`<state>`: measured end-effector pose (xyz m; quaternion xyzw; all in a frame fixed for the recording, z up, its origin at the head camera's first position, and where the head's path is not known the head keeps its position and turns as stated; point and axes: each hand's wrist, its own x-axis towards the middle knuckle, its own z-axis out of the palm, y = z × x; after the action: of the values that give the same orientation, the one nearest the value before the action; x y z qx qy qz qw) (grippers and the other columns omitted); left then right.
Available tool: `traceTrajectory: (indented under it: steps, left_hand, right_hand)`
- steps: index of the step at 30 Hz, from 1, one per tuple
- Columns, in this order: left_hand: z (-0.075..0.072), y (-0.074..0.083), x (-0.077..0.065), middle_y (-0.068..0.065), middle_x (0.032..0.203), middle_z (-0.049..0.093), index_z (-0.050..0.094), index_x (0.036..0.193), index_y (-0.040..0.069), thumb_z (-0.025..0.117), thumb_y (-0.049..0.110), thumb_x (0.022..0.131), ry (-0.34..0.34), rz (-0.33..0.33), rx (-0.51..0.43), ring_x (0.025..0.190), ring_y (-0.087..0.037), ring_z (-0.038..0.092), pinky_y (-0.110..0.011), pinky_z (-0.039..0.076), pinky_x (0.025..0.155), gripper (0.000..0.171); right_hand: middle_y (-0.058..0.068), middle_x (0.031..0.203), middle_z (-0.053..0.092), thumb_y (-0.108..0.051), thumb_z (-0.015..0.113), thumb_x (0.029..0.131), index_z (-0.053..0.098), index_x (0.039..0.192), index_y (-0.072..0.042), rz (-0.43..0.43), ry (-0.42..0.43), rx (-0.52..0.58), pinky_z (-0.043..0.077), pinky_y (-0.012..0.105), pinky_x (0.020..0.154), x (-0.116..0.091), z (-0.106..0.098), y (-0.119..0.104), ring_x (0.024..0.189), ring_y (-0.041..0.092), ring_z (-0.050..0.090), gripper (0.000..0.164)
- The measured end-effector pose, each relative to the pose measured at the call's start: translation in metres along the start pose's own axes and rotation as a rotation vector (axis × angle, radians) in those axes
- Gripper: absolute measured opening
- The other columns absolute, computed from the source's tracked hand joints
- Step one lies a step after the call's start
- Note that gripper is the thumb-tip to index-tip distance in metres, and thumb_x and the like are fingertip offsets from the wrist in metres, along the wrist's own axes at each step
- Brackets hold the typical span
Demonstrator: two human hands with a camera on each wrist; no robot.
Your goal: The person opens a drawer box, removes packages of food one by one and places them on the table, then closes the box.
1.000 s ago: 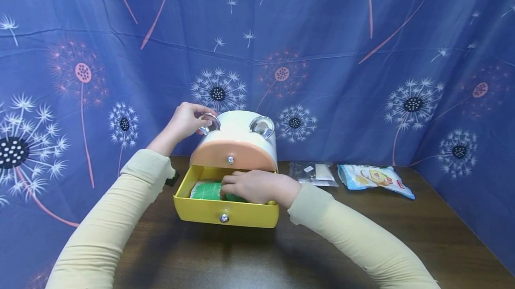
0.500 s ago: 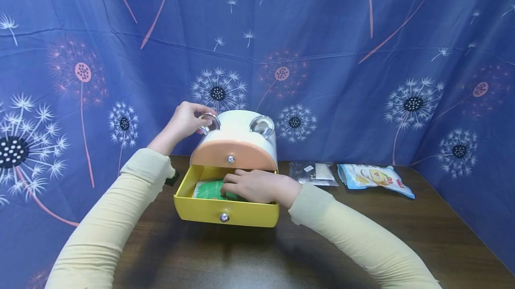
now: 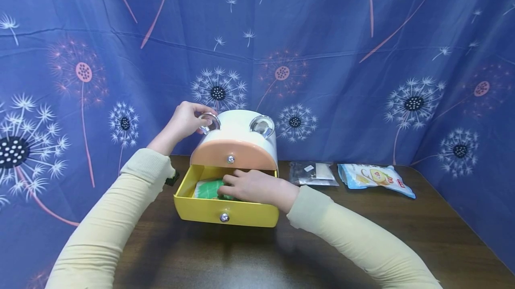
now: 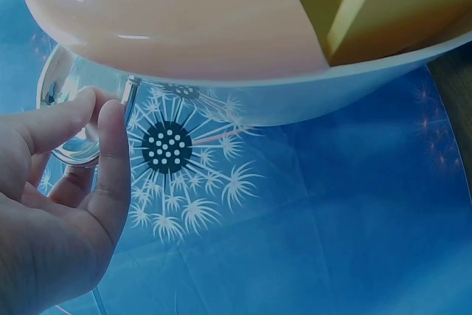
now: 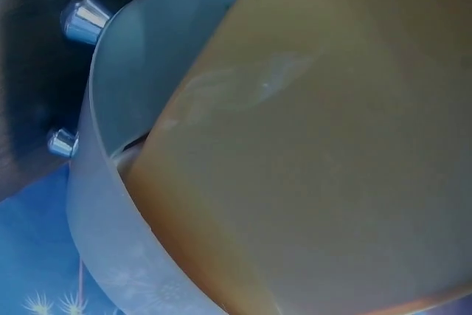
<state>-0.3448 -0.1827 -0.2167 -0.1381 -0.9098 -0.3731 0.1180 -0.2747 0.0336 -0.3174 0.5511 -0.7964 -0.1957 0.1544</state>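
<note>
A white storage box (image 3: 237,123) with two round silver eyes stands at the back of the table. Its peach upper drawer (image 3: 213,152) is in, and its yellow lower drawer (image 3: 201,211) is pulled out. My left hand (image 3: 186,119) pinches the left silver eye (image 3: 214,123) between thumb and fingers; the left wrist view shows thumb and fingertips on its rim. Inside the yellow drawer, the bent fingers of my right hand (image 3: 253,186) rest at a green packet (image 3: 208,189); their tips are hidden. In the right wrist view, a tan surface (image 5: 310,160) covers most of the picture.
Right of the box lie a clear plastic bag (image 3: 301,173) with a white piece in it and a blue-and-white snack pack (image 3: 374,176). A small dark object (image 3: 171,178) sits by the left sleeve. A blue dandelion-print curtain (image 3: 342,79) hangs behind the table (image 3: 322,240).
The green packet has shifted slightly right in the drawer. My right hand has moved a little left, its fingers lifting and spreading slightly. My left hand stays on the silver eye.
</note>
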Motion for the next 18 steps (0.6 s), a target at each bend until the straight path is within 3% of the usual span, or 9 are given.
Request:
traceTrajectory:
  steps: [7,18]
  left_hand:
    - [-0.0001,0.0010,-0.0004,-0.012,0.104,0.068,0.071,0.110,0.011,0.067,0.009,0.087,-0.004,-0.004,-0.012,0.068,-0.017,0.065,-0.029,0.057,0.056,0.023]
    - [-0.0002,0.0004,0.0007,-0.012,0.105,0.068,0.070,0.111,0.009,0.066,0.008,0.087,-0.010,-0.004,-0.018,0.067,-0.016,0.065,-0.029,0.057,0.056,0.024]
  right_hand:
    - [-0.007,0.117,0.052,-0.014,0.051,0.097,0.047,0.128,-0.034,-0.002,0.014,-0.106,0.044,0.023,0.056,0.0008,-0.0007,-0.0022,0.093,0.014,0.053,0.037]
    - [-0.009,0.106,0.056,-0.012,0.051,0.096,0.052,0.121,-0.032,-0.045,0.099,-0.091,0.043,0.022,0.053,0.0009,-0.0021,-0.0012,0.085,0.012,0.056,0.032]
